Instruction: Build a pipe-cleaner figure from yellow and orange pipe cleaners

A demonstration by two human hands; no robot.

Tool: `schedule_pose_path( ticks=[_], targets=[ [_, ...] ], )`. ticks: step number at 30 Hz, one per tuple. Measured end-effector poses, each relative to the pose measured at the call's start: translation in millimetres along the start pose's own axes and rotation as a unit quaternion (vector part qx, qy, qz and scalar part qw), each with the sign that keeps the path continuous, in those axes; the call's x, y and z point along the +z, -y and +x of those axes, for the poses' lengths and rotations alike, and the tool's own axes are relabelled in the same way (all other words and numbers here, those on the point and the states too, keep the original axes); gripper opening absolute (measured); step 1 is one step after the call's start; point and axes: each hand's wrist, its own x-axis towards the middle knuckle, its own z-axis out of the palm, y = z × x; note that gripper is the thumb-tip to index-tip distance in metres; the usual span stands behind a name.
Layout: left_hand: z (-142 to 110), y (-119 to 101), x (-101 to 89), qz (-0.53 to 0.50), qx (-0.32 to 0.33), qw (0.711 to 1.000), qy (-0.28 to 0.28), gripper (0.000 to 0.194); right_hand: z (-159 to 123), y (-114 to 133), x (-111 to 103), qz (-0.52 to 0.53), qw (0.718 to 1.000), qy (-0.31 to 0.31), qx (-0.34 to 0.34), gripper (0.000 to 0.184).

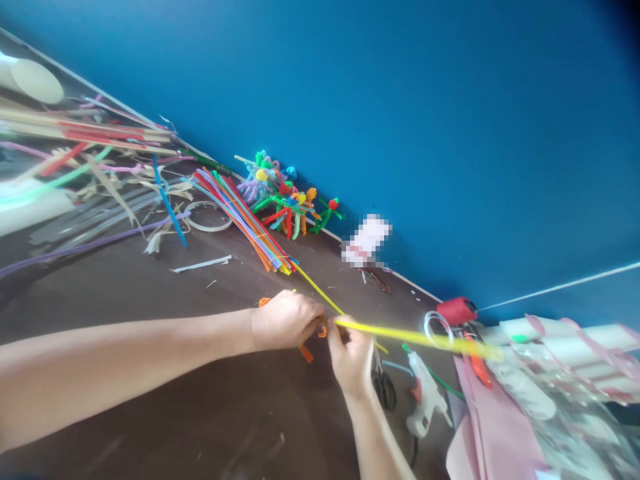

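Note:
My left hand point(287, 319) is closed around an orange pipe cleaner piece point(306, 353), whose bent ends stick out on both sides of the fist. Right beside it, my right hand point(353, 353) pinches a long yellow pipe cleaner point(400, 331) between thumb and fingers. That yellow length stretches off to the right, its far end blurred. The fingertips of both hands nearly meet, and what lies between them is mostly hidden. Behind the hands lies a bundle of coloured pipe cleaners point(245, 220), with a thin yellow strand point(317, 288) running from it toward my right hand.
Small pipe cleaner figures point(285, 197) stand by the blue wall point(400, 120). Scissors point(384, 387) and a white glue gun point(423, 393) lie right of my right hand. Beyond are a red thread spool point(457, 311) and pink sheets point(493, 413). Sticks and strips point(100, 133) clutter the left.

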Motion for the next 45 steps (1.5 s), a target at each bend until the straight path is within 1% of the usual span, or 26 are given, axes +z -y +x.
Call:
schedule_pose_path(
  ticks=[2, 4, 6, 7, 8, 9, 10, 12, 14, 15, 16, 18, 21, 23, 25, 27, 29, 31, 33, 35, 37, 40, 43, 45],
  targets=[
    [0.5, 0.8, 1.1, -0.027, -0.032, 0.999, 0.0, 0.017, -1.9, 1.3, 1.1, -0.037, 0.998, -0.001, -0.05, 0.017],
    [2.0, 2.0, 2.2, -0.072, -0.061, 0.996, 0.0, 0.017, -2.6, 2.7, 1.6, -0.056, 0.995, -0.005, -0.078, 0.016],
    [4.3, 3.0, 2.3, -0.16, -0.089, 0.983, -0.003, 0.018, -2.6, 4.5, 1.3, -0.038, 0.995, -0.006, -0.09, 0.014],
    [5.7, 3.4, 2.0, -0.218, -0.103, 0.97, 0.0, 0.018, -2.5, 5.4, 1.0, -0.021, 0.996, -0.007, -0.091, 0.014],
    [7.1, 3.7, 1.5, -0.281, -0.119, 0.952, 0.007, 0.017, -2.4, 6.2, 0.5, -0.005, 0.996, -0.011, -0.091, 0.014],
    [8.3, 3.9, 1.0, -0.346, -0.137, 0.928, 0.018, 0.017, -2.3, 6.9, 0.0, 0.007, 0.996, -0.016, -0.091, 0.014],
    [9.4, 4.0, 0.4, -0.409, -0.157, 0.898, 0.031, 0.017, -2.3, 7.2, -0.7, 0.013, 0.995, -0.023, -0.092, 0.015],
    [11.0, 4.0, -0.3, -0.521, -0.197, 0.829, 0.059, 0.017, -2.5, 6.9, -2.4, 0.014, 0.993, -0.039, -0.106, 0.017],
    [11.8, 3.5, -0.5, -0.604, -0.219, 0.762, 0.078, 0.017, -3.1, 5.5, -4.2, 0.01, 0.99, -0.048, -0.136, 0.02],
    [12.0, 3.1, -0.4, -0.634, -0.222, 0.736, 0.082, 0.016, -3.4, 4.6, -4.9, 0.006, 0.988, -0.047, -0.149, 0.022],
    [12.0, 2.8, -0.1, -0.656, -0.222, 0.717, 0.084, 0.014, -3.8, 3.9, -5.5, 0.0, 0.986, -0.047, -0.159, 0.023],
    [12.0, 2.7, 1.0, -0.684, -0.22, 0.69, 0.084, 0.011, -4.3, 3.1, -5.6, -0.01, 0.984, -0.047, -0.172, 0.024],
    [11.8, 4.6, 4.3, -0.723, -0.226, 0.648, 0.081, 0.009, -5.1, 4.2, -3.1, -0.002, 0.985, -0.057, -0.165, 0.021],
    [11.8, 7.0, 6.8, -0.751, -0.226, 0.616, 0.079, 0.009, -5.6, 5.1, -0.4, 0.028, 0.989, -0.064, -0.133, 0.017],
    [11.7, 9.4, 8.9, -0.777, -0.214, 0.587, 0.079, 0.007, -6.0, 4.8, 2.4, 0.08, 0.992, -0.063, -0.078, 0.013],
    [11.4, 11.4, 10.4, -0.799, -0.194, 0.564, 0.081, 0.006, -5.6, 2.6, 5.3, 0.156, 0.987, -0.048, -0.009, 0.012],
    [11.0, 13.1, 11.5, -0.809, -0.182, 0.553, 0.083, 0.007, -4.0, -0.8, 8.1, 0.247, 0.967, -0.037, 0.056, 0.013],
    [10.8, 14.7, 12.3, -0.81, -0.182, 0.552, 0.082, 0.009, -1.3, -4.4, 10.5, 0.324, 0.94, -0.029, 0.102, 0.012],
    [10.8, 15.9, 13.0, -0.804, -0.182, 0.56, 0.076, 0.012, 1.7, -7.5, 12.1, 0.376, 0.917, -0.023, 0.129, 0.012],
    [10.9, 16.7, 13.4, -0.796, -0.178, 0.574, 0.072, 0.015, 4.1, -9.8, 12.8, 0.405, 0.902, -0.018, 0.151, 0.012],
    [11.0, 17.0, 13.3, -0.786, -0.176, 0.588, 0.073, 0.018, 5.3, -11.4, 12.8, 0.418, 0.893, -0.021, 0.167, 0.012],
    [11.6, 16.9, 12.6, -0.77, -0.193, 0.602, 0.081, 0.02, 5.4, -12.5, 12.5, 0.42, 0.89, -0.021, 0.175, 0.012],
    [12.4, 16.5, 11.5, -0.77, -0.191, 0.603, 0.084, 0.02, 5.1, -12.3, 12.8, 0.426, 0.887, 0.001, 0.178, 0.014],
    [12.7, 16.3, 10.4, -0.774, -0.18, 0.601, 0.088, 0.019, 5.4, -12.4, 13.0, 0.44, 0.878, 0.016, 0.188, 0.015]
  ],
)
